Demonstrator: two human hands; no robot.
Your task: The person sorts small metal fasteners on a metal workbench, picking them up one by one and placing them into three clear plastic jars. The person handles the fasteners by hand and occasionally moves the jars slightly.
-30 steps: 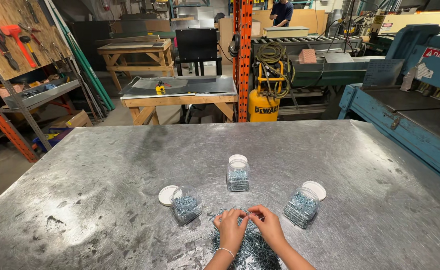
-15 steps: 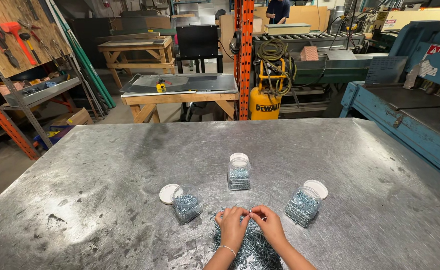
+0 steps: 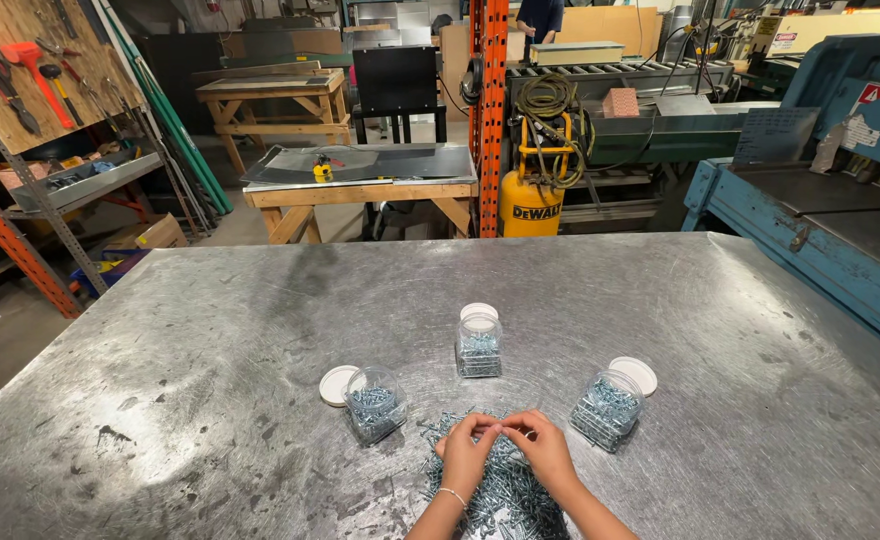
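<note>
While both hands are staying together at the lower centre of the frame much as they were half a second ago, the view is sitting slightly differently, the three jars lying a little lower in the frame. The left hand (image 3: 467, 455), wearing a thin bracelet at the wrist, and the right hand (image 3: 543, 452) are meeting fingertip to fingertip above the pile of screws (image 3: 495, 490); the fingers are pinching inward, apparently on a small screw between them, though the piece itself is too small to make out. The pile is lying on the metal table (image 3: 210, 380) directly under and below the hands, a loose, tangled heap of short silvery, bluish-tinted screws spreading toward the bottom edge of the frame. Three clear plastic jars are standing open around it, each partly filled with similar screws: the left jar (image 3: 374, 404) just left of the hands, the middle jar (image 3: 479, 346) above them, and the right jar (image 3: 607, 408) to their right, leaning. White lids are resting beside or behind the jars: one (image 3: 337, 385) touching the left jar, one (image 3: 479, 312) behind the middle jar, one (image 3: 635, 374) behind the right jar.
</note>
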